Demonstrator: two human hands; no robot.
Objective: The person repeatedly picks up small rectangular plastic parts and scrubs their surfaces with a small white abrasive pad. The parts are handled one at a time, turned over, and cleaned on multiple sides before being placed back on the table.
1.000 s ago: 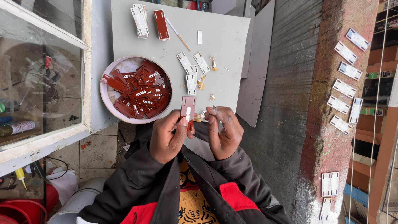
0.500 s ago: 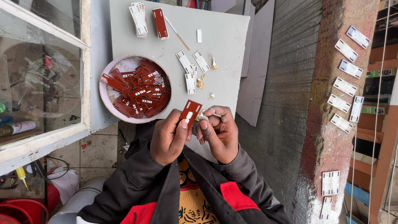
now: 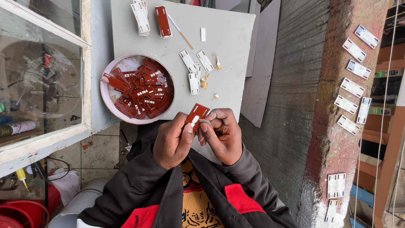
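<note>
A small dark red rectangular tag [image 3: 196, 114] is pinched between the thumb and fingers of my left hand [image 3: 173, 141], tilted toward the right. My right hand [image 3: 222, 134] presses against the tag's lower end with its fingertips; whether it holds something small there is hidden. Both hands hover over the near edge of a grey board [image 3: 228, 38]. A round pale bowl [image 3: 106, 95] on the board's left holds several more red tags with white print.
White tags [image 3: 195, 69] lie mid-board, with a stack of white tags [image 3: 140, 16], a red tag [image 3: 163, 20] and a thin stick [image 3: 180, 32] at the far end. A glass cabinet [image 3: 38, 71] stands left. A pillar [image 3: 350, 88] on the right carries more white tags.
The red tag has tipped from upright to slanting right. Both hands have drawn closer together around it.
</note>
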